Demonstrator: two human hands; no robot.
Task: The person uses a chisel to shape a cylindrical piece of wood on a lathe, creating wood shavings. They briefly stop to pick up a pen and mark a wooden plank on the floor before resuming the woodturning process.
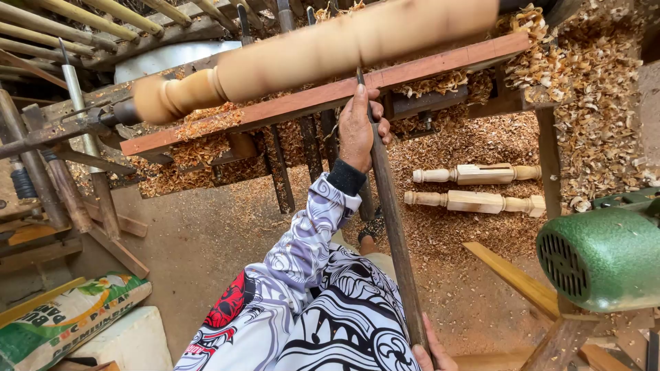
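Our left hand (357, 130) clamps the chisel (392, 220) onto the rest (309, 96) to steady its tip against the spindle (309, 55); right hand (433, 350) wraps the handle end for leverage.

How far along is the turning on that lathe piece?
Done: two finished turned legs lie in the shavings, and the spinning workpiece already has a shaped knob at its left end. In hand: left hand steadies the long chisel on the tool rest; right hand holds its handle. Left: the long middle section looks plain, though blurred.
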